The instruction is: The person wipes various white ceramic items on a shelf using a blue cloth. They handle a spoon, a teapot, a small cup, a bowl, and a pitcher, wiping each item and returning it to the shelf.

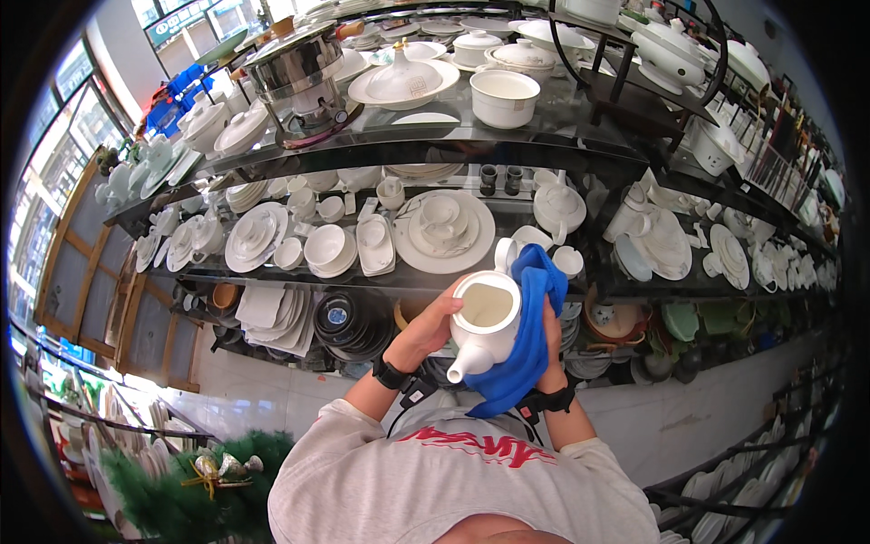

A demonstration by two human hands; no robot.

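Note:
A white ceramic teapot (481,336) without a lid is held up in front of my chest, its spout towards me and its handle towards the shelves. My left hand (432,321) grips its left side, the thumb near the open rim. Against its right side lies a blue cloth (520,360), which hangs down below the pot. My right hand (552,333) holds the cloth from the right; most of its fingers are hidden behind the fabric. Just beyond the pot, a small white cup (567,261) stands on the middle shelf.
Glass shelving (340,277) carries white plates, cups and a lidded white teapot (559,206). Above are a white bowl (505,100) and a steel pot (296,64). Dark stacked bowls (352,323) sit low down. Green artificial foliage (160,486) is at lower left, more racks at lower right.

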